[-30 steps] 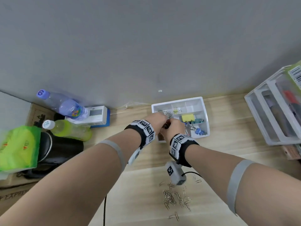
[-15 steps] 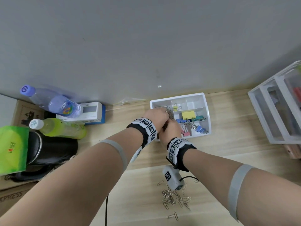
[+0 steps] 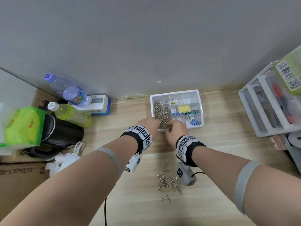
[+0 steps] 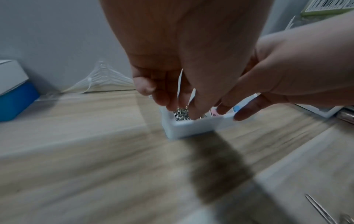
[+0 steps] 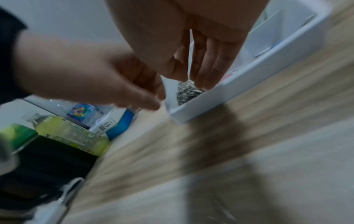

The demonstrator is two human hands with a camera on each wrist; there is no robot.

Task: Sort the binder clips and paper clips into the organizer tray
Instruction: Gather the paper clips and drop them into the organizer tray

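The white organizer tray [image 3: 199, 103] stands at the back of the wooden desk. Its left compartment holds a heap of silver paper clips [image 3: 162, 110]; the right compartments hold a yellow binder clip [image 3: 184, 109] and blue binder clips [image 3: 194, 122]. My left hand [image 3: 149, 126] and right hand [image 3: 175, 129] hover side by side over the tray's near-left corner. In the left wrist view the left hand [image 4: 172, 97] points its fingers down over the paper clips [image 4: 181, 116]. The right hand [image 5: 201, 72] hangs with straight fingers above the same heap [image 5: 188, 92]. More loose paper clips [image 3: 167, 181] lie on the desk below my wrists.
Two bottles [image 3: 71, 93] [image 3: 73, 115], a blue-and-white box [image 3: 99, 106], a black bag [image 3: 61, 132] and a green packet [image 3: 22, 126] crowd the left. A white drawer unit [image 3: 268, 108] stands at the right. The grey wall runs just behind the tray.
Both hands have drawn back toward the tray's near edge and parted slightly, uncovering the heap of paper clips in the left compartment.
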